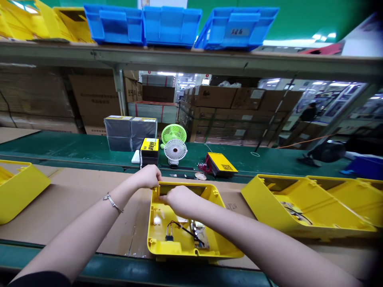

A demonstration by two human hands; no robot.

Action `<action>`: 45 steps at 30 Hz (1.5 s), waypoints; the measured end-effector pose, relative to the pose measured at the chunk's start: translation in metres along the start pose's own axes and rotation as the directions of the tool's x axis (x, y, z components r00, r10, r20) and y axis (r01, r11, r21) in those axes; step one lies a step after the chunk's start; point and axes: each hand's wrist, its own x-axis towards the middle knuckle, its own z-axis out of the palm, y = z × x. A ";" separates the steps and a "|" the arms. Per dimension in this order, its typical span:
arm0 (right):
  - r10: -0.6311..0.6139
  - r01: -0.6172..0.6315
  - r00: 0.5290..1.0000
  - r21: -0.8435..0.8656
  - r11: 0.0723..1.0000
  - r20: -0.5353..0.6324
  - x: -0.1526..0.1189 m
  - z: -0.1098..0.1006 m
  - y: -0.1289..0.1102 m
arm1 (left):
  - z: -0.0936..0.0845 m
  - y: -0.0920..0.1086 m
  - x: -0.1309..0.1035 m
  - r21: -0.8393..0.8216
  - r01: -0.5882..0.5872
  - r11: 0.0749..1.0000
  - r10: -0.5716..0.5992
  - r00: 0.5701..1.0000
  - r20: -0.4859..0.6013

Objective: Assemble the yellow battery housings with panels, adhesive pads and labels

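A yellow plastic housing (166,248) lies open side up on the cardboard-covered bench in front of me. At its far left corner my left hand (149,176) is closed, fingertips pinched at the rim. My right hand (182,201) reaches over the housing, its fingers closed near the same corner. Between the fingertips shows a thin reddish strand (158,193) that looks like a wire; its ends are hidden. Inside the housing are a circuit board (200,235), a black connector (169,238) and black and red leads.
More yellow housings stand at right (278,207) and left (24,195). Behind the bench are a white fan (175,150), a green fan (173,133), a yellow-topped stack (223,163) with red wires, and grey blocks (119,133). Blue bins (172,26) line an overhead shelf (179,59).
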 end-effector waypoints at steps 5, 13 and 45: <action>0.063 -0.054 0.995 0.107 0.993 -0.082 -0.032 -0.016 0.017 | 0.002 -0.001 0.006 0.007 -0.002 1.000 0.002 1.000 0.017; 0.277 -0.235 0.844 0.149 0.961 -0.460 -0.074 0.001 0.061 | 0.016 0.002 0.001 -0.011 -0.016 1.000 0.015 0.994 -0.108; 0.628 -0.284 0.776 0.858 0.427 -0.055 -0.069 0.014 0.099 | 0.018 0.013 0.013 -0.133 -0.082 0.988 0.037 0.949 -0.314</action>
